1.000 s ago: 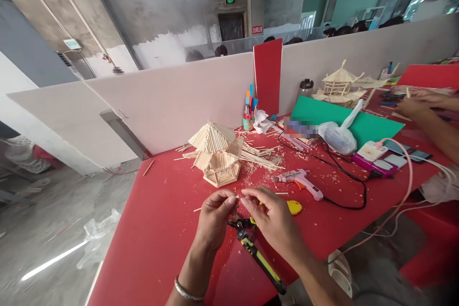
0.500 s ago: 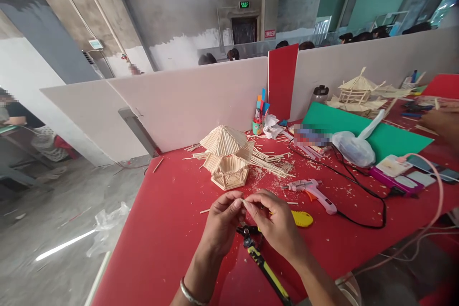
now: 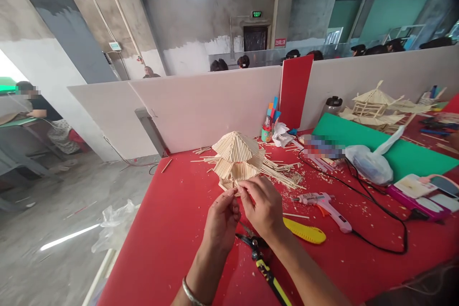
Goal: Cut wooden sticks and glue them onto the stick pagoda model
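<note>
My left hand (image 3: 222, 217) and my right hand (image 3: 261, 205) meet fingertip to fingertip just in front of a small pavilion model made of wooden sticks (image 3: 236, 157). Both hands pinch a tiny piece, probably a short stick, too small to make out clearly. Under my hands, black and yellow pliers (image 3: 263, 265) lie on the red table (image 3: 161, 244). A yellow utility knife (image 3: 304, 232) lies to the right of my right hand.
A pink and white glue gun (image 3: 324, 202) with a black cord, loose sticks (image 3: 283, 176), a pen cup (image 3: 267, 129), a plastic bag (image 3: 369, 165), a green sheet (image 3: 405, 153), phones and another stick model (image 3: 376, 105) lie right. White dividers stand behind. People sit beyond.
My hands have risen and moved closer to the stick pavilion, still pinched together. The camera has swung left, so the co-worker's hands at right have left view.
</note>
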